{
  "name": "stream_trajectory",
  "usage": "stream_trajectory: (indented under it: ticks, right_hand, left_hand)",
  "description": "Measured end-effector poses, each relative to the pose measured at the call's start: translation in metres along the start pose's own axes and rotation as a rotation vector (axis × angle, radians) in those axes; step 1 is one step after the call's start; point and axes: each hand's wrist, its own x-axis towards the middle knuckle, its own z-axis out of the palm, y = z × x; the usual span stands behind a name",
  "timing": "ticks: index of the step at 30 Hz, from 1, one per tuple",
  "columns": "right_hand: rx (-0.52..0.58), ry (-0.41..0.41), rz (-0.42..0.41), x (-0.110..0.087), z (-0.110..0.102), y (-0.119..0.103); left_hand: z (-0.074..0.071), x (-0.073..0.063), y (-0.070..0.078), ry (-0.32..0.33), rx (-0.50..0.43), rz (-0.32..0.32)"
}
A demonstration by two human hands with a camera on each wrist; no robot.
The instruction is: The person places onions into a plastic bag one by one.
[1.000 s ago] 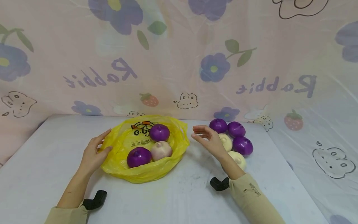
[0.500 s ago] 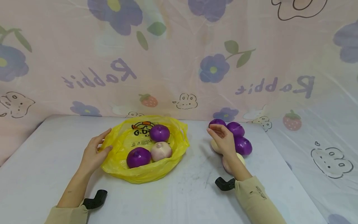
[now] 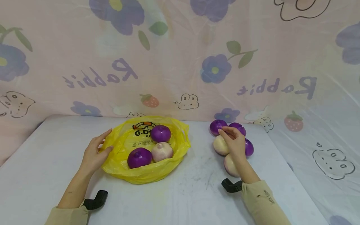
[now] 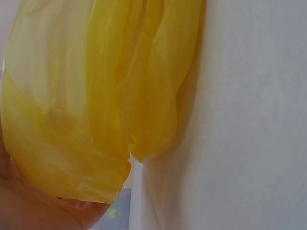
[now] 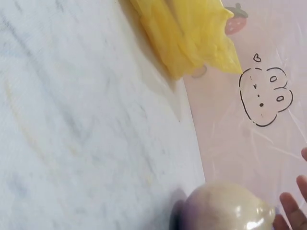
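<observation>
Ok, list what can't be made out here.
- Head view: fine print on the yellow bag, too small.
- Head view: part of a purple onion, behind the right hand.
- Left wrist view: part of the left hand, beyond the edge.
- Right wrist view: part of a pale onion, beyond the bottom edge.

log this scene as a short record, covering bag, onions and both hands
container: yellow bag, mouth open, on white table
inside: two purple onions, one pale onion
right of bag: three more purple onions, two more pale onions visible
left hand: holds the bag's left rim
right hand: over the right-hand onions; contact unclear
backdrop: patterned sheet
</observation>
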Motion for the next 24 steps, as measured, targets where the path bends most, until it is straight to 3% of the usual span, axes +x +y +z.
stream_trajectory:
  ticks: [7, 17, 24]
  right_hand:
    - [-0.083, -0.108, 0.091, -0.002, -0.01, -0.001]
    - [-0.417, -0.312, 0.069, 0.004, -0.017, 0.0]
    - [-0.463, -0.383, 0.035, 0.006, -0.019, 0.001]
  left_hand:
    - [0.0, 0.001, 0.001, 0.0, 0.004, 0.0]
    - [0.001, 0.0, 0.001, -0.008, 0.002, -0.022]
    - [0.0, 0.0, 0.0, -0.005, -0.004, -0.013]
